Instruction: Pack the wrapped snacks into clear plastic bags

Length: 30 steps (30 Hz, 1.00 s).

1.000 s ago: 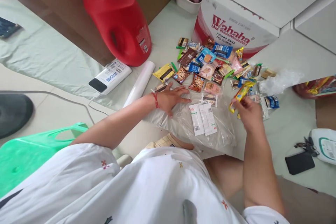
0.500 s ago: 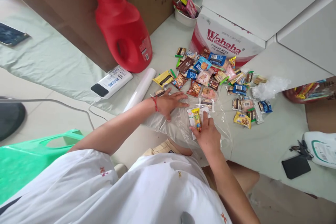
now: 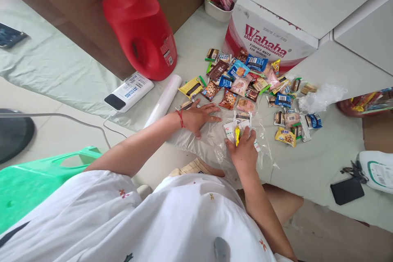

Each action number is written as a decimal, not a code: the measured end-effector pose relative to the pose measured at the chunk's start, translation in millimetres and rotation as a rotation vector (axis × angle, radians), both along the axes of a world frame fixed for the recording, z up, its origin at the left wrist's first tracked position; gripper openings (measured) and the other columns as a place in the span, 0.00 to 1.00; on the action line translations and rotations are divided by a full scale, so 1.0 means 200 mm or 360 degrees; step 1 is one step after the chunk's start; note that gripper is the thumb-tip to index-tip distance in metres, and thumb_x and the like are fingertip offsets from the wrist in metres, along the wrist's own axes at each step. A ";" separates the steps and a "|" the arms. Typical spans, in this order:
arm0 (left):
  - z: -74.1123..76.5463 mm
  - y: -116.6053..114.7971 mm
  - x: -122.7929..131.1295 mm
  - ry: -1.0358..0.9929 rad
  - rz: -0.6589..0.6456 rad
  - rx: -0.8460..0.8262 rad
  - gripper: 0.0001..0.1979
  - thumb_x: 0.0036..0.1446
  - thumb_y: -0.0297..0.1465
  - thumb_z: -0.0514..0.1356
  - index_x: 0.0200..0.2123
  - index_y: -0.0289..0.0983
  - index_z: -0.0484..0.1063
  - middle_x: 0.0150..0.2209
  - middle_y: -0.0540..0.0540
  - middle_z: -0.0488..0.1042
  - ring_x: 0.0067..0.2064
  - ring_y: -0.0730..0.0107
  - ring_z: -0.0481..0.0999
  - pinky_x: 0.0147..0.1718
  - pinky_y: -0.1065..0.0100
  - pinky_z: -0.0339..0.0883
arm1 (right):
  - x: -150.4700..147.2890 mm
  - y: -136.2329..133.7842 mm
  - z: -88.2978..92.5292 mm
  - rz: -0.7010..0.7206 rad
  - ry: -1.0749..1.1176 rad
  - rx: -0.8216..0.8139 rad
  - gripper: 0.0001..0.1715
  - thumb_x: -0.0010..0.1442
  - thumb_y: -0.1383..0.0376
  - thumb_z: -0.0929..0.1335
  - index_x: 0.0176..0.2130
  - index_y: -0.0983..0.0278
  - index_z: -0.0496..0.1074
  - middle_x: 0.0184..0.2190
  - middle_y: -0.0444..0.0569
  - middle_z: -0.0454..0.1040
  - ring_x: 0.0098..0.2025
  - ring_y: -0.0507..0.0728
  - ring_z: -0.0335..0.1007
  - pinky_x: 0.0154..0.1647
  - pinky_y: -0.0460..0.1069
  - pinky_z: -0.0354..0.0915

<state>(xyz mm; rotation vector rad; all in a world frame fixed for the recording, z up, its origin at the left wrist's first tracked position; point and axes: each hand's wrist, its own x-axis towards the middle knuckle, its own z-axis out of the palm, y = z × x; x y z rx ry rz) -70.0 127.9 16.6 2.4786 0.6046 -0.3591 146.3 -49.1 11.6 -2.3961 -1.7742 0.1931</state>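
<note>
My left hand (image 3: 198,119) lies with fingers spread on a clear plastic bag (image 3: 211,143) at the table's edge. A red string bracelet is on that wrist. My right hand (image 3: 244,153) has its fingers closed over a small yellow snack packet (image 3: 237,134), which is mostly covered by them. White printed cards (image 3: 229,130) lie around and under the packet; whether they are inside the bag I cannot tell. Just beyond sits a clear-wrapped biscuit (image 3: 242,117). Farther back spreads a pile of wrapped snacks (image 3: 239,86), with a smaller group (image 3: 285,137) to the right.
A red jug (image 3: 147,37) and a white power bank (image 3: 129,92) stand left, near a white roll (image 3: 162,100). Behind the snacks is a Wahaha carton (image 3: 264,45). Crumpled plastic (image 3: 322,97), a black wallet-like item (image 3: 346,191) and a white bottle (image 3: 376,172) are at right.
My right hand has shifted slightly right, its fingers now covering more of the yellow packet. More of the white cards shows. My left hand stays spread in place. The view has tilted slightly.
</note>
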 end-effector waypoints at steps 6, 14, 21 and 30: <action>-0.01 0.00 -0.01 -0.0025 -0.0009 -0.0005 0.56 0.40 0.43 0.73 0.73 0.60 0.55 0.79 0.44 0.42 0.78 0.37 0.39 0.69 0.30 0.33 | -0.04 0.02 0.05 -0.0054 -0.0006 -0.0092 0.35 0.70 0.52 0.63 0.69 0.66 0.62 0.66 0.71 0.62 0.48 0.71 0.79 0.38 0.60 0.75; 0.00 0.00 -0.01 -0.0002 -0.0018 0.0005 0.54 0.43 0.44 0.73 0.73 0.58 0.54 0.79 0.43 0.41 0.78 0.38 0.39 0.69 0.29 0.32 | 0.00 0.03 0.11 -0.0183 -0.0038 -0.0331 0.53 0.66 0.43 0.68 0.74 0.71 0.51 0.62 0.75 0.64 0.51 0.74 0.77 0.43 0.60 0.74; 0.02 -0.01 0.00 0.0088 -0.0027 0.0034 0.55 0.44 0.46 0.72 0.74 0.55 0.54 0.79 0.43 0.39 0.78 0.37 0.38 0.69 0.30 0.30 | -0.07 0.09 0.17 -0.0208 -0.0144 -0.0365 0.41 0.71 0.47 0.63 0.70 0.69 0.59 0.54 0.65 0.70 0.48 0.67 0.78 0.40 0.54 0.72; 0.04 -0.01 0.01 0.0111 -0.0043 0.0037 0.54 0.46 0.46 0.72 0.74 0.56 0.52 0.79 0.43 0.38 0.78 0.39 0.37 0.69 0.29 0.28 | 0.10 0.01 0.16 -0.0198 0.0118 0.0009 0.48 0.67 0.39 0.62 0.70 0.67 0.58 0.67 0.67 0.62 0.60 0.70 0.71 0.49 0.59 0.72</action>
